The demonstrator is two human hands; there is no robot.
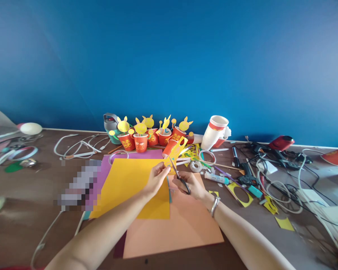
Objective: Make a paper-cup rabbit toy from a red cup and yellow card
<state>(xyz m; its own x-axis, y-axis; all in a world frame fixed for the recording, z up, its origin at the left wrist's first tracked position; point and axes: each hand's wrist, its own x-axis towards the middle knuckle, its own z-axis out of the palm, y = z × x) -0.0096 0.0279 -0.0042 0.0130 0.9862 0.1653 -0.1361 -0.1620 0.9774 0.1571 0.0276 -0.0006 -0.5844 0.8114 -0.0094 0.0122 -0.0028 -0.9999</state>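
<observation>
My left hand (157, 176) pinches a piece of yellow paper (177, 150) that has openings cut out of it. In my right hand (193, 185) is a pair of scissors (183, 182) with black handles, its blades at the lower part of the yellow paper. Both hands are above an orange-yellow sheet (129, 187) and a peach sheet (174, 232). Just behind the hands a red paper cup (169, 147) lies tilted, partly covered by the yellow paper. Farther back stand several red cups (141, 143) with yellow animal-head cutouts (141, 128) on top.
A stack of white cups (215, 133) stands near the blue wall. Yellow scraps (240, 195), a tape roll (196, 166), a glue tube (216, 178), a glue gun (246, 172) and tangled cables (281, 191) lie at right. A purple sheet (146, 154) lies under the orange-yellow one.
</observation>
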